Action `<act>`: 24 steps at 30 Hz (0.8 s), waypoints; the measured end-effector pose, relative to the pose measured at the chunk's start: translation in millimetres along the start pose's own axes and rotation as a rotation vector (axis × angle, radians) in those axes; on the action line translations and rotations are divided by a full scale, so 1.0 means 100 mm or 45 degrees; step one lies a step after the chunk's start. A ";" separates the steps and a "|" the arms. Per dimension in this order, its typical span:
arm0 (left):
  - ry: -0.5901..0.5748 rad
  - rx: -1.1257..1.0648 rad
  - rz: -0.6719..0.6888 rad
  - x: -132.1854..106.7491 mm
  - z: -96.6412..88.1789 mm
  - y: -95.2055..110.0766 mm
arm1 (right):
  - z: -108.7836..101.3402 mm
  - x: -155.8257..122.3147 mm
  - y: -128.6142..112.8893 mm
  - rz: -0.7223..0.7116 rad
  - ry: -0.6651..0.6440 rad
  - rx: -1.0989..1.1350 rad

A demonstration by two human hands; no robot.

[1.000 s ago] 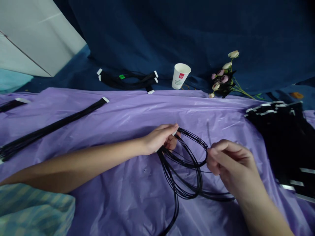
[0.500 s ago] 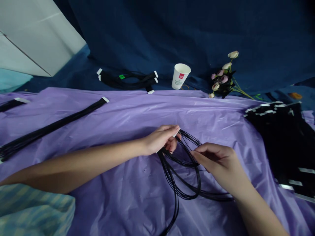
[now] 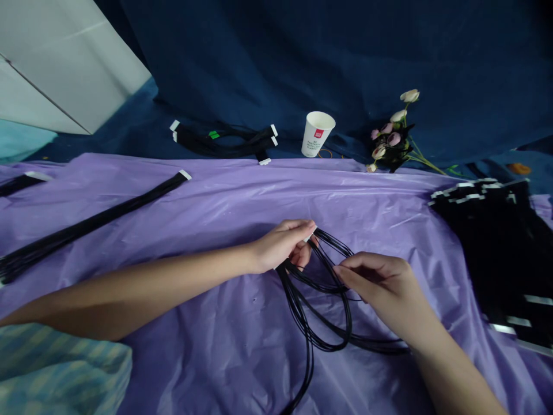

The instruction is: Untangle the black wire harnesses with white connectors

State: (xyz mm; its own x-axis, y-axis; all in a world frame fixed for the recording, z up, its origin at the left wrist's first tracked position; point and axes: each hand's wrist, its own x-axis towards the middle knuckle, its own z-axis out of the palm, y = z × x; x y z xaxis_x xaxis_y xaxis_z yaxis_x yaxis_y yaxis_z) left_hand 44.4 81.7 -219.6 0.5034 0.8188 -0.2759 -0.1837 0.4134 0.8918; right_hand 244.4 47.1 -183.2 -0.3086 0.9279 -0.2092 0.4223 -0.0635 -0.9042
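A black wire harness (image 3: 345, 314) with white connectors hangs in loops at the middle of the view. Closed around its connector end is my left hand (image 3: 287, 245), the thumb lying along a white connector (image 3: 309, 235). A second pale edge shows below the palm where more wires come out. To the right, my right hand (image 3: 380, 285) pinches some of the black wires between thumb and fingers. Exactly which strands it grips is partly hidden. The lower wires droop onto the purple sheet (image 3: 207, 357).
A long black harness (image 3: 99, 219) lies at left, with another harness end (image 3: 21, 183) beyond it. Behind are a coiled harness bundle (image 3: 224, 143), a paper cup (image 3: 317, 135) and artificial flowers (image 3: 391, 141). A large harness pile (image 3: 496, 248) lies at right.
Almost nothing differs. My right thumb and fingertips have shifted very slightly left along the wires; my left hand stays in place.
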 end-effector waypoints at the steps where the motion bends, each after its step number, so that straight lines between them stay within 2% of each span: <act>1: 0.000 0.001 -0.003 0.00 0.00 0.00 | 0.00 0.00 -0.01 0.003 -0.001 0.003; 18: 0.003 -0.015 -0.012 0.01 -0.01 0.00 | -0.03 0.03 0.03 0.104 0.082 0.044; 21: 0.007 -0.017 -0.016 0.01 0.00 0.01 | -0.03 0.03 0.03 0.073 0.091 0.022; 24: 0.014 -0.016 -0.023 0.00 0.00 0.01 | -0.01 0.01 0.03 -0.056 0.150 -0.118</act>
State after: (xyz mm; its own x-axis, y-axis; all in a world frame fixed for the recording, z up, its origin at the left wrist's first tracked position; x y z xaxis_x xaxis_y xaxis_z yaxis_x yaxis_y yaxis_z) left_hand 44.2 82.5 -218.9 0.4972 0.8154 -0.2963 -0.1853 0.4335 0.8819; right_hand 246.9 48.0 -185.8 -0.2287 0.9660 -0.1205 0.4895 0.0071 -0.8720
